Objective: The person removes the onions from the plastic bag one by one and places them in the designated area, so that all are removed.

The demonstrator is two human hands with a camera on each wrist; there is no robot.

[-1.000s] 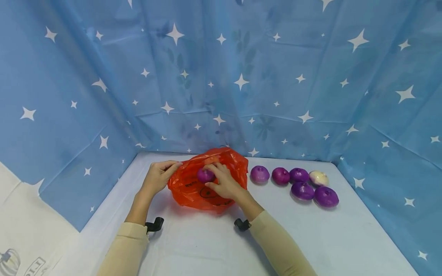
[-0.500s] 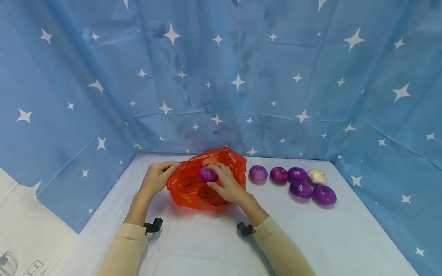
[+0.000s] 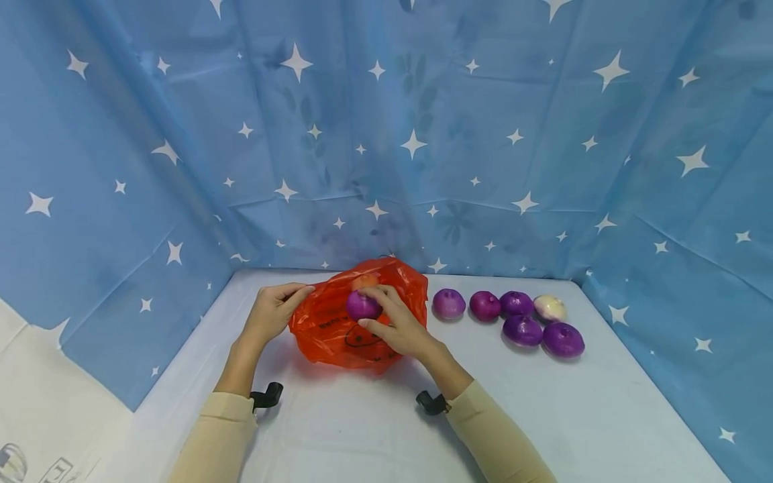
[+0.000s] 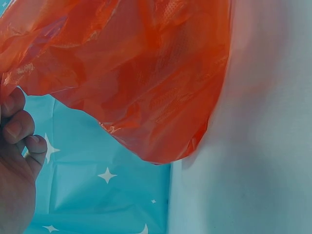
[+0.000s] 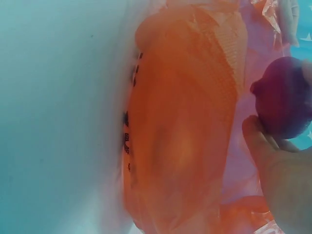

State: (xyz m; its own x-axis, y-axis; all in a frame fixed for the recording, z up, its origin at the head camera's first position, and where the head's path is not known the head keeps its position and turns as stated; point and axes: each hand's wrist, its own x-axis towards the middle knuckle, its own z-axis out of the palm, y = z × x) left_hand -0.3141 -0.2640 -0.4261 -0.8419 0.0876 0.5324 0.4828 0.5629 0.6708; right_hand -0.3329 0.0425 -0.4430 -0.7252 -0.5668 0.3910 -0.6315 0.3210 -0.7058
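Note:
A red plastic bag [image 3: 326, 339] with dark print lies on the table, its mouth held spread. My left hand [image 3: 272, 310] pinches the bag's left rim; in the left wrist view the curled fingers [image 4: 22, 127] show at the edge of the film. My right hand [image 3: 401, 325] grips a purple onion [image 3: 363, 305] at the bag's mouth. In the right wrist view the onion [image 5: 282, 100] sits between thumb and fingers, its stubby tip to the left. Behind it a paler orange round shape [image 3: 366, 281] shows inside the bag, its kind unclear.
Right of the bag, several purple onions [image 3: 449, 304] and one whitish onion [image 3: 550, 308] lie on the white-covered table [image 3: 374, 429]. A blue star-patterned curtain [image 3: 362, 168] rises behind the table and along both sides.
The onion in my right hand has come up slightly toward the bag's mouth and more of it shows. My left hand keeps its hold on the rim. The whole head view has shifted slightly.

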